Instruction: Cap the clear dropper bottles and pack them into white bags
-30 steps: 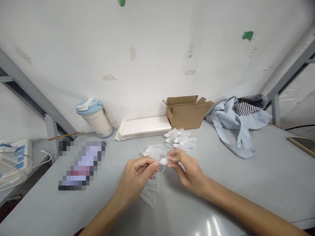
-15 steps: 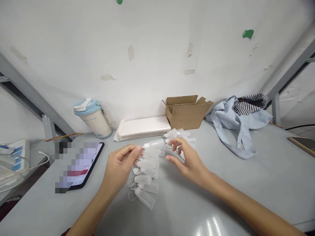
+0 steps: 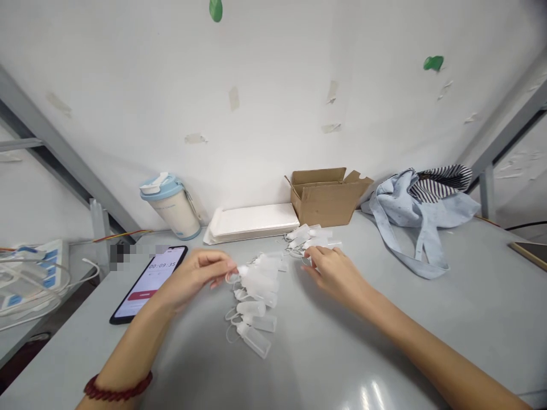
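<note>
My left hand (image 3: 200, 272) pinches a small translucent bottle (image 3: 253, 277) just above the desk (image 3: 384, 341). My right hand (image 3: 335, 273) touches the far bottle pile (image 3: 310, 236); I cannot tell its grip.

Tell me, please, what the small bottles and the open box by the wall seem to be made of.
The small bottles, one pinched in the left hand, look like translucent plastic, matte and milky, the grey table faintly showing through. The open box looks like plain brown cardboard, dull and unprinted, with creased, bent flaps.
</note>
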Motion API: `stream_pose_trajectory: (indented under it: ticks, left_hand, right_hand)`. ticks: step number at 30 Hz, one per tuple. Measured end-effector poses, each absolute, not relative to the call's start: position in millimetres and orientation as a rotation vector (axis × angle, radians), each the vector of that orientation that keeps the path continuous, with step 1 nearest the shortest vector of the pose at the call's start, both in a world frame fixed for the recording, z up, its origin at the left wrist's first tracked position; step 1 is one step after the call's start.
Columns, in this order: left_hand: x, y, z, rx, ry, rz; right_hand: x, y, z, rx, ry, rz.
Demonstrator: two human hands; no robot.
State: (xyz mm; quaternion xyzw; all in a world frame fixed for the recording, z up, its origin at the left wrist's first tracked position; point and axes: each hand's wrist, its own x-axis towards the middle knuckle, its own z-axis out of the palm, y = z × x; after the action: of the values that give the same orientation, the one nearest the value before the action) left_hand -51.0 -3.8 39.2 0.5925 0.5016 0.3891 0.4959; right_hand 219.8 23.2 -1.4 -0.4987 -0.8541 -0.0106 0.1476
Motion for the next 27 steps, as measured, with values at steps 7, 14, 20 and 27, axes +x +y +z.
stream_pose_trajectory:
  ticks: [7,14,20,27]
  left_hand:
    - [-57,0,36,1.639,1.241,0.356]
    - [-56,0,36,1.679,1.306,0.264]
    - [-49,0,30,1.779,1.652,0.575]
    - [-47,2,23,2.059,1.837,0.928]
  right_hand:
    - [223,26,1,-1.663,-2.527,-0.122]
    - [220,22,11,-1.820,-2.574,-0.075]
    - [220,22,7,-1.802,-2.613,-0.160]
    - [222,23,1,-1.531,-2.452,-0.218]
